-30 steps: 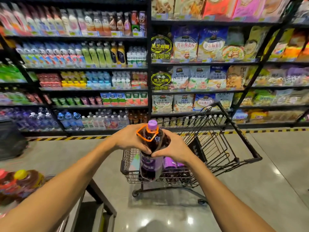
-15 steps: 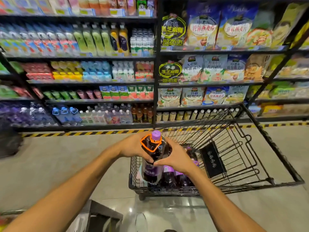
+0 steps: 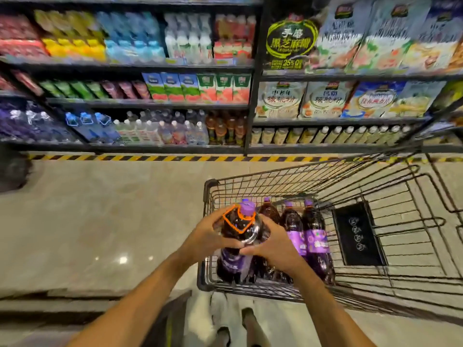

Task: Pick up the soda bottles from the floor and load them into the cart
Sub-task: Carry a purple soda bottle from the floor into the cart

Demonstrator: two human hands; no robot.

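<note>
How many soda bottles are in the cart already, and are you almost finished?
Done: three purple-capped bottles stand in the cart. In hand: left hand and right hand grip a fourth bottle at the cart's near corner, not yet released. Left: let it go; no bottles show on the floor, so I cannot tell how many remain.

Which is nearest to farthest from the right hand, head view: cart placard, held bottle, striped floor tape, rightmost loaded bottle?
1. The held bottle, gripped by the right hand.
2. The rightmost loaded bottle, just to its right.
3. The cart placard, farther right.
4. The striped floor tape, far ahead.
</note>
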